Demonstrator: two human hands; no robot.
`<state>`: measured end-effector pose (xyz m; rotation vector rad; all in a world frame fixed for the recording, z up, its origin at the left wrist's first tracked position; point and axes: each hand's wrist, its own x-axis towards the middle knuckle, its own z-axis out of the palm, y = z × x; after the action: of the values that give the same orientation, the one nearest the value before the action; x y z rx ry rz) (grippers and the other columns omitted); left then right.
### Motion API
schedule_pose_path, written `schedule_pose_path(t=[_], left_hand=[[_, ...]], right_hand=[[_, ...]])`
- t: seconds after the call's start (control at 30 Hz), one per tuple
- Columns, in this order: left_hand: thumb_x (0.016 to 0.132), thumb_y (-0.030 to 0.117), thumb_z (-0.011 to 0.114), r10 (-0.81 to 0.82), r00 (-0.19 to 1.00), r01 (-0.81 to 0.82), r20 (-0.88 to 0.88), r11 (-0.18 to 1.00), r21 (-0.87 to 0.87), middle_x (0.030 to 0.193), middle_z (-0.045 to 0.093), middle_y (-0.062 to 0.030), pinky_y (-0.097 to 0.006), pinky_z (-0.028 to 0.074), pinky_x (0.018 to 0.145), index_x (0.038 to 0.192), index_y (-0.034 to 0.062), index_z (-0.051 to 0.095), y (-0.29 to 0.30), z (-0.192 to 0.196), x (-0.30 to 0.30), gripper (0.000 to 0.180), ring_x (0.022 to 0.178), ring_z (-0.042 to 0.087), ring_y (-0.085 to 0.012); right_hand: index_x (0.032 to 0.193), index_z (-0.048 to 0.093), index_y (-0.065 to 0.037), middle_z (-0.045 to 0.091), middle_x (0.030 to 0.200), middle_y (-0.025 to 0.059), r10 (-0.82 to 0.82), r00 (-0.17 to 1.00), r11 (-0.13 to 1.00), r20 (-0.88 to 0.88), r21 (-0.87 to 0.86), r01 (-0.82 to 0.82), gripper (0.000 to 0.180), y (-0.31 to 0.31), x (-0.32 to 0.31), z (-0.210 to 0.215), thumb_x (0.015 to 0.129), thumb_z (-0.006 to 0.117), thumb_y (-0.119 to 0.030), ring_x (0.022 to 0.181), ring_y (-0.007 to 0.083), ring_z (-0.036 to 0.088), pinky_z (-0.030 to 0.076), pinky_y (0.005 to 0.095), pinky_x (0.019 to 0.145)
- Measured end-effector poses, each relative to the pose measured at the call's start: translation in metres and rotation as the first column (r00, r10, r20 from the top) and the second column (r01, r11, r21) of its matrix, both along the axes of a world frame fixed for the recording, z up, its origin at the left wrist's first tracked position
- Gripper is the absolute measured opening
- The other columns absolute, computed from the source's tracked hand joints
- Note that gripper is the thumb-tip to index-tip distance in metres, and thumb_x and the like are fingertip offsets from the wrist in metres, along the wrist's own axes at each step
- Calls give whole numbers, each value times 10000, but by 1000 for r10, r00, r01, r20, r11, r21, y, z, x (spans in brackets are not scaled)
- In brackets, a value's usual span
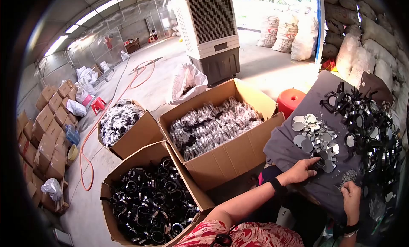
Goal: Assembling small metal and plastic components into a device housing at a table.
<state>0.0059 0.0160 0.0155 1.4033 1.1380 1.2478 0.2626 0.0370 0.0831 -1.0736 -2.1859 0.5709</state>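
My left hand (300, 171) reaches over the grey cloth-covered table with its fingertips closed on a small black round part (317, 162). Beside that part lies a heap of thin, shiny metal discs (315, 134). My right hand (352, 196) is at the near edge of a small pile of fine metal pieces (349, 176), perhaps screws or pins. Thumb and fingers are pinched together there; whatever may be between them is too small to make out. Farther right, black plastic parts with round rims and straps (366, 119) are heaped up.
Left of the table stand open cartons: one with black ring-shaped parts (149, 200), another with clear-wrapped parts (213, 127), a smaller one (123, 121) behind. A red stool (290, 101), an air cooler (213, 34) and full sacks (284, 34) stand beyond. An orange hose (87, 161) crosses the floor.
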Motion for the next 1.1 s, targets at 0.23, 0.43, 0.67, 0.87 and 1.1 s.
schedule_pose_path(t=[0.23, 0.43, 0.67, 0.87, 1.1], left_hand=[[851, 13, 608, 50, 988, -71, 148, 988, 136, 1058, 566, -43, -253, 471, 728, 1302, 18, 431, 22, -32, 22, 485, 853, 537, -90], [822, 8, 645, 62, 962, -90, 267, 991, 96, 852, 586, -32, -208, 446, 677, 1364, 7, 338, 17, -27, 12, 623, 739, 516, -65], [829, 46, 663, 116, 971, -145, 211, 981, 129, 788, 572, -9, -182, 397, 563, 1447, 89, 198, 13, -21, 25, 775, 650, 488, -48], [798, 25, 685, 88, 983, -99, 160, 993, 63, 842, 590, -47, -211, 463, 651, 1416, 33, 265, 15, -27, 16, 748, 710, 539, -70], [828, -1, 651, 55, 978, -72, 200, 994, 80, 861, 583, -29, -185, 443, 653, 1341, 12, 389, 17, -32, 16, 576, 767, 540, -62]], right_hand=[[773, 525, 28, 554, 695, 172, -21, 997, 981, 73, 195, 6, 77, 8, -9, 8, 784, 588, -14, 651, 328, 540, 415, 364, 591], [831, 543, 6, 583, 733, 150, -19, 970, 971, -242, 227, 76, 42, 25, -60, 2, 836, 581, -12, 668, 299, 605, 450, 342, 572], [892, 540, -19, 603, 852, 117, 96, 983, 880, -157, 475, -11, 124, 46, -95, -46, 784, 591, 12, 762, 297, 625, 515, 365, 626], [885, 548, -29, 599, 862, 100, 132, 991, 851, -18, 515, -104, 149, 47, -95, -60, 742, 581, 2, 760, 282, 630, 525, 359, 627], [865, 544, -21, 608, 879, 104, 148, 988, 824, 38, 548, -145, 115, 46, -95, -59, 753, 571, -14, 793, 272, 638, 531, 349, 648]])
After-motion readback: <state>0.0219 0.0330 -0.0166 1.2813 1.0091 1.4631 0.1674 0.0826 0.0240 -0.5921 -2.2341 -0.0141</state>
